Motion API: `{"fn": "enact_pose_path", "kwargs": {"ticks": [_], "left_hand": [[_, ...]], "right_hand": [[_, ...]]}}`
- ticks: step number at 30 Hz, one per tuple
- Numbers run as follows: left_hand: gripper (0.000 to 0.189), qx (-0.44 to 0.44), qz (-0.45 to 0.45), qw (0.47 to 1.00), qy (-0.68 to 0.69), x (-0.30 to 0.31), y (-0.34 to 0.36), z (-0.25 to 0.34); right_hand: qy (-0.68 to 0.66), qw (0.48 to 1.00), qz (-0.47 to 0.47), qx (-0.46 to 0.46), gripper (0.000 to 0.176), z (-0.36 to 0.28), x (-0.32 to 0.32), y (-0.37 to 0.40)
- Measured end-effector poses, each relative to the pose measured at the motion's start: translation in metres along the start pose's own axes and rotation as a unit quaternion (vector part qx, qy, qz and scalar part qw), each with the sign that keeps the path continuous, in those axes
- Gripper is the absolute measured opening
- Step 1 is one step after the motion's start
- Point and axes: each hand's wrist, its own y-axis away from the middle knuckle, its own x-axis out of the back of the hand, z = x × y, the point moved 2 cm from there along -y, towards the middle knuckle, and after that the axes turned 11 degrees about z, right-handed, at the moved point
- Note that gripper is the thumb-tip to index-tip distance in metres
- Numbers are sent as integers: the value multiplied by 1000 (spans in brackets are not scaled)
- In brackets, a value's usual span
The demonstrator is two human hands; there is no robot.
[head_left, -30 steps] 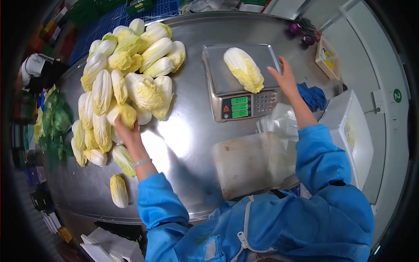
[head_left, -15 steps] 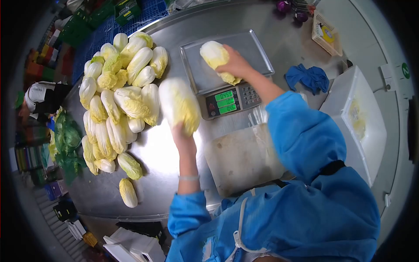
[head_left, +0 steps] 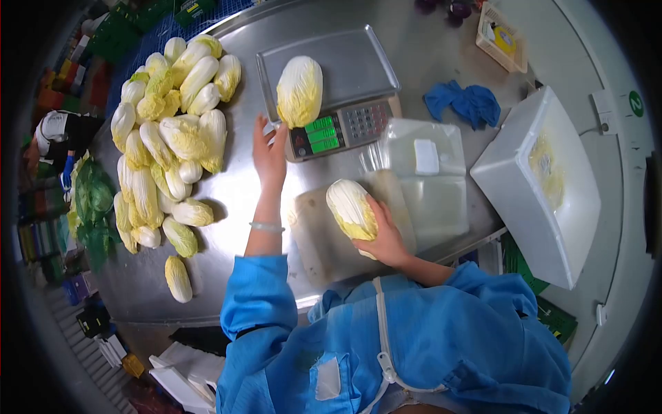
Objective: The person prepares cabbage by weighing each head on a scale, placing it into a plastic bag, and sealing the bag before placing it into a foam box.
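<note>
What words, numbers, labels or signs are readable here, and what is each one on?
"2", turned on its side: on the round green sign on the wall.
Scale's display: three rows of green digits, too blurred and partly covered to quote.
Scale's keys: marks too small to read.
Yellow item in the basket: any print too small.
Green crate at the far edge: its label is too small.
</note>
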Motion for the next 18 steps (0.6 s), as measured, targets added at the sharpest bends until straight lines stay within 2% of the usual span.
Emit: {"fn": "enact_pose_path", "kwargs": {"ticks": [1, 3, 5, 7, 9, 11, 12, 13, 15, 16, 17, 18], "left_hand": [[52, -50, 37, 998, -6, 18, 13, -8], [47, -2, 63, 998, -5, 61, 52, -50], [41, 143, 112, 973, -139, 101, 104, -97], [37, 253, 39, 966, -35, 127, 156, -149], [35, 397, -17, 913, 94, 125, 195, -173], [38, 416, -70, 897, 128, 111, 206, -164], [39, 427, -97, 887, 148, 101, 210, -156], [41, 429, -107, 879, 179, 92, 212, -149], [47, 426, -126, 862, 244, 69, 208, -132], [54, 453, -147, 846, 241, 50, 209, -125], [56, 419, -166, 856, 253, 39, 213, -118], [58, 383, -185, 866, 264, 29, 218, -111]], "right_hand": [[45, 999, 14, 19, 98, 9, -10, 5], [134, 988, 46, 61, 98, 36, -31, 11], [212, 974, 33, 71, 97, 34, -31, 18], [244, 964, 29, 103, 92, 26, -21, 14], [236, 959, 36, 152, 83, 29, 11, 7], [197, 919, 212, 269, 57, 68, 51, -9], [90, 973, 180, 113, 50, 99, 66, -26], [-23, 988, 143, -47, 43, 127, 73, -39], [-93, 969, -39, -224, 41, 139, 48, -54], [-138, 952, -118, -245, 47, 109, 15, -49], [-90, 985, -77, -126, 57, 116, -15, -48], [-36, 990, -72, -119, 62, 100, -32, -48]]}}
